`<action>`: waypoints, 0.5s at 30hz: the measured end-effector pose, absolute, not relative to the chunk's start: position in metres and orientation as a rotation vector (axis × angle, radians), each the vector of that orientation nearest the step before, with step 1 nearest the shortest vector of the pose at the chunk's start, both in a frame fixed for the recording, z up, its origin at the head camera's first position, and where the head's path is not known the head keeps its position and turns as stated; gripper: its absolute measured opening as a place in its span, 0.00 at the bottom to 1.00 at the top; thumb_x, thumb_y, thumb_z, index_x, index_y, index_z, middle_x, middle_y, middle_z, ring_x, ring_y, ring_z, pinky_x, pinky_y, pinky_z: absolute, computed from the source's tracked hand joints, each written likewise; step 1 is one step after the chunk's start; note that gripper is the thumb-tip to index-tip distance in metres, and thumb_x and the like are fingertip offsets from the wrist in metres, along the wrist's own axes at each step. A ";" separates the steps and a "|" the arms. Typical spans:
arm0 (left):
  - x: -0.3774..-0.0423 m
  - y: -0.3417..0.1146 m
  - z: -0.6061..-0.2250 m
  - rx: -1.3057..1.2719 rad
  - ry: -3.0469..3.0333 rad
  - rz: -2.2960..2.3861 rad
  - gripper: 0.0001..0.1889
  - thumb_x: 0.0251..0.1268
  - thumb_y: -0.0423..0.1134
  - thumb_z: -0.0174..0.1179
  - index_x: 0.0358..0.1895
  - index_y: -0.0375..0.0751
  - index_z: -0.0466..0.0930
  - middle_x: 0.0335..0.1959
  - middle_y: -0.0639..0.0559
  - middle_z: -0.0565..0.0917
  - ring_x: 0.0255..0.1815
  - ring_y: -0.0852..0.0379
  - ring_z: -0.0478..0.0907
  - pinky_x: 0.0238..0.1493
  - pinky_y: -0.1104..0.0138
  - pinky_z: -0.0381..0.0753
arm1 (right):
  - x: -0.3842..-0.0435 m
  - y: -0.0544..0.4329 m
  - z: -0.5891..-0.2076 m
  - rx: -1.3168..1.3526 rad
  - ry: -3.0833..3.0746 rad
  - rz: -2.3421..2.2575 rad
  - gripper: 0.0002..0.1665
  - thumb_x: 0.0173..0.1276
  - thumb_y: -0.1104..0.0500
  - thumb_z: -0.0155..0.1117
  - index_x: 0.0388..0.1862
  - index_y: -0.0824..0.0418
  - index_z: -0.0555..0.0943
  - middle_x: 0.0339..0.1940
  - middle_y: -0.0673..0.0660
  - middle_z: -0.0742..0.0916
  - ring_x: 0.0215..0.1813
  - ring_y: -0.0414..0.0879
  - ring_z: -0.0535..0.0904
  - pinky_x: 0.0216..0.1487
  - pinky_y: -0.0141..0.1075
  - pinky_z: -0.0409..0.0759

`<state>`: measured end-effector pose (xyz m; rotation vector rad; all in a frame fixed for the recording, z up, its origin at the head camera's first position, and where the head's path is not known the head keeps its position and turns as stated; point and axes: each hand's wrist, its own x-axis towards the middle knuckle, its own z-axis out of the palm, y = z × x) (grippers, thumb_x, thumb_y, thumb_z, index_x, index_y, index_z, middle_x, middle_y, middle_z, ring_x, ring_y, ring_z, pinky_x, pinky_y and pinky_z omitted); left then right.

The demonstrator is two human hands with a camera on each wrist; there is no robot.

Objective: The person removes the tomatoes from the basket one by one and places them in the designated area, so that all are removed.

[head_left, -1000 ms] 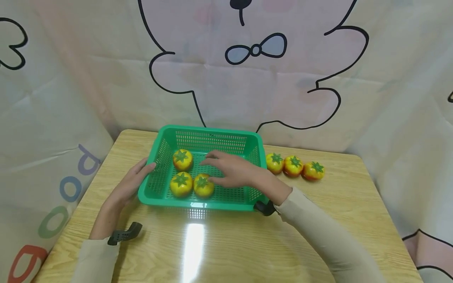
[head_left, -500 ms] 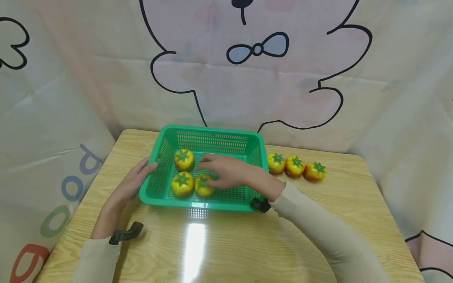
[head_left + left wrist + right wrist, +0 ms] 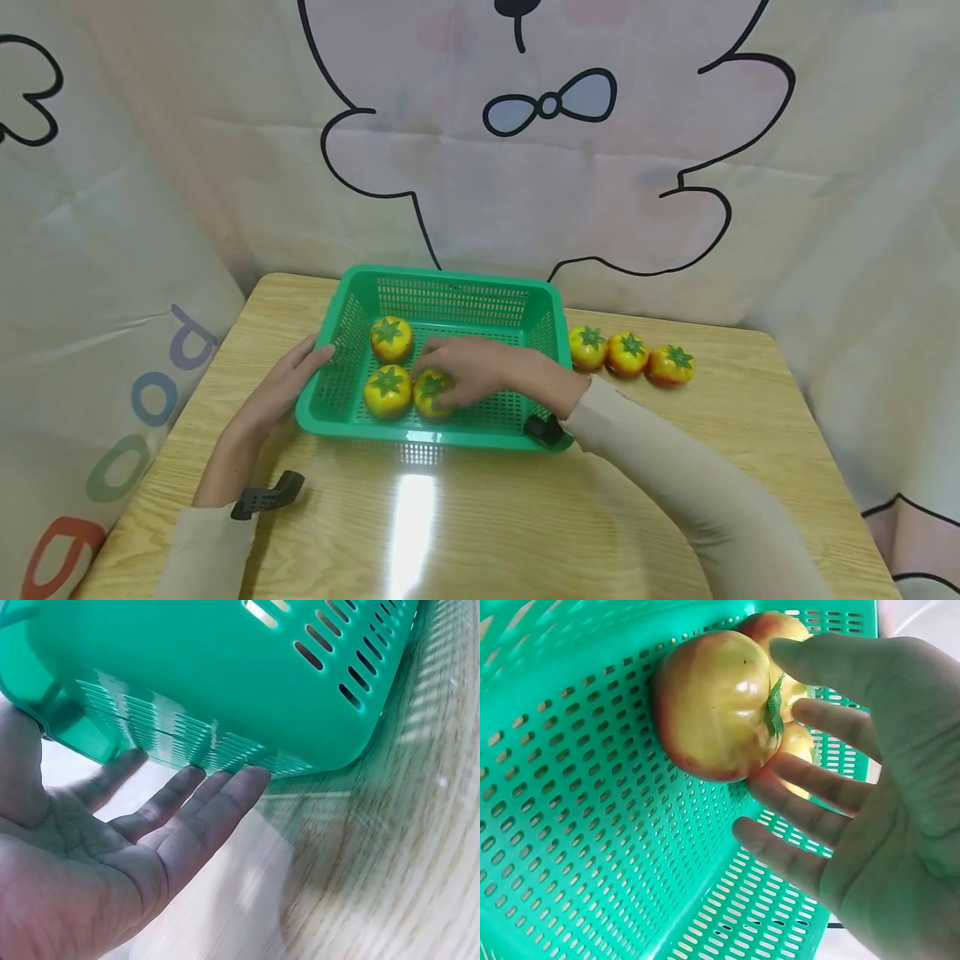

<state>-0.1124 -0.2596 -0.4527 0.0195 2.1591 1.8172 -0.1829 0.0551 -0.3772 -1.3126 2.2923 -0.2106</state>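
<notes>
From the head view, I see a green basket (image 3: 472,442) on the bench (image 3: 495,517), with three yellow fruits inside. The right hand (image 3: 476,367) reaches down into it over the front right fruit (image 3: 426,405), its thumb by the near side and its fingers beyond. The front left fruit (image 3: 388,392) sits just beside that one, and the back fruit (image 3: 392,339) lies behind them. Three more fruits (image 3: 627,354) stand in a row on the bench, right of the basket. The left hand (image 3: 273,387) holds the basket's left rim, thumb over the top.

In the left wrist view, that hand's fingers are nearly straight, a little apart, tips against the slotted outer wall.

In the right wrist view, the fingers are spread apart around the leafy top of the front right fruit, not clamped; whether they touch it I cannot tell. It is glossy and round, yellow blushing to red, with a green leaf cap. I'd judge this the reach before a grip; the next move calls for thumb and fingers to close evenly round it without nudging its neighbours.
</notes>
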 end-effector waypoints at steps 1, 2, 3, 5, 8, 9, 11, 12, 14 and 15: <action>-0.112 -0.260 -0.452 0.018 2.163 1.813 0.37 0.88 0.59 0.42 0.86 0.40 0.49 0.71 0.24 0.71 0.52 0.57 0.88 0.50 0.59 0.91 | -0.183 0.055 -0.378 -1.308 2.286 -0.208 0.32 0.72 0.50 0.72 0.73 0.48 0.79 0.75 0.52 0.79 0.71 0.48 0.78 0.74 0.45 0.78; -0.112 -0.260 -0.452 0.017 2.166 1.807 0.37 0.88 0.59 0.42 0.86 0.40 0.49 0.71 0.24 0.72 0.52 0.57 0.88 0.50 0.59 0.91 | -0.183 0.054 -0.379 -1.307 2.281 -0.204 0.32 0.72 0.50 0.73 0.74 0.48 0.79 0.74 0.53 0.79 0.71 0.48 0.79 0.74 0.45 0.79; -0.112 -0.260 -0.452 0.014 2.169 1.805 0.37 0.87 0.60 0.42 0.86 0.41 0.49 0.71 0.24 0.72 0.52 0.57 0.88 0.50 0.60 0.91 | -0.183 0.054 -0.379 -1.305 2.275 -0.206 0.32 0.71 0.50 0.73 0.73 0.48 0.79 0.74 0.53 0.79 0.70 0.48 0.79 0.73 0.45 0.79; -0.113 -0.260 -0.452 0.009 2.171 1.802 0.37 0.87 0.60 0.42 0.86 0.41 0.50 0.71 0.24 0.72 0.52 0.57 0.88 0.50 0.60 0.91 | -0.183 0.054 -0.381 -1.301 2.264 -0.212 0.33 0.70 0.50 0.74 0.74 0.49 0.79 0.73 0.53 0.80 0.69 0.48 0.79 0.72 0.44 0.80; -0.113 -0.261 -0.452 0.010 2.178 1.797 0.38 0.87 0.60 0.42 0.86 0.40 0.48 0.72 0.24 0.71 0.53 0.58 0.88 0.50 0.60 0.91 | -0.183 0.053 -0.384 -1.303 2.255 -0.216 0.34 0.69 0.48 0.76 0.73 0.49 0.79 0.72 0.54 0.81 0.68 0.47 0.79 0.71 0.43 0.80; -0.113 -0.260 -0.452 0.007 2.179 1.800 0.38 0.87 0.60 0.42 0.86 0.41 0.49 0.73 0.23 0.71 0.53 0.58 0.88 0.50 0.59 0.91 | -0.183 0.052 -0.385 -1.304 2.252 -0.217 0.35 0.69 0.48 0.76 0.73 0.49 0.79 0.71 0.54 0.81 0.68 0.47 0.79 0.72 0.43 0.80; -0.113 -0.260 -0.453 0.001 2.179 1.802 0.38 0.87 0.60 0.42 0.86 0.41 0.48 0.73 0.23 0.70 0.53 0.58 0.88 0.50 0.59 0.91 | -0.183 0.051 -0.385 -1.303 2.254 -0.208 0.36 0.69 0.47 0.76 0.74 0.50 0.78 0.71 0.54 0.81 0.68 0.47 0.79 0.71 0.43 0.80; -0.113 -0.260 -0.453 0.006 2.180 1.800 0.38 0.88 0.60 0.42 0.87 0.40 0.47 0.73 0.23 0.70 0.53 0.57 0.88 0.50 0.59 0.91 | -0.182 0.050 -0.385 -1.303 2.256 -0.200 0.36 0.68 0.46 0.76 0.74 0.50 0.78 0.71 0.54 0.81 0.68 0.47 0.79 0.71 0.43 0.80; -0.113 -0.260 -0.453 0.002 2.171 1.807 0.38 0.88 0.59 0.42 0.87 0.41 0.48 0.73 0.23 0.71 0.53 0.56 0.89 0.50 0.58 0.92 | -0.182 0.049 -0.384 -1.298 2.257 -0.183 0.37 0.68 0.46 0.76 0.74 0.50 0.78 0.71 0.54 0.81 0.68 0.47 0.79 0.71 0.43 0.80; -0.113 -0.260 -0.453 0.002 2.165 1.812 0.37 0.88 0.59 0.42 0.86 0.41 0.48 0.72 0.22 0.71 0.53 0.55 0.89 0.50 0.57 0.92 | -0.182 0.049 -0.384 -1.293 2.258 -0.176 0.38 0.68 0.46 0.76 0.75 0.50 0.77 0.71 0.54 0.80 0.68 0.47 0.79 0.71 0.43 0.80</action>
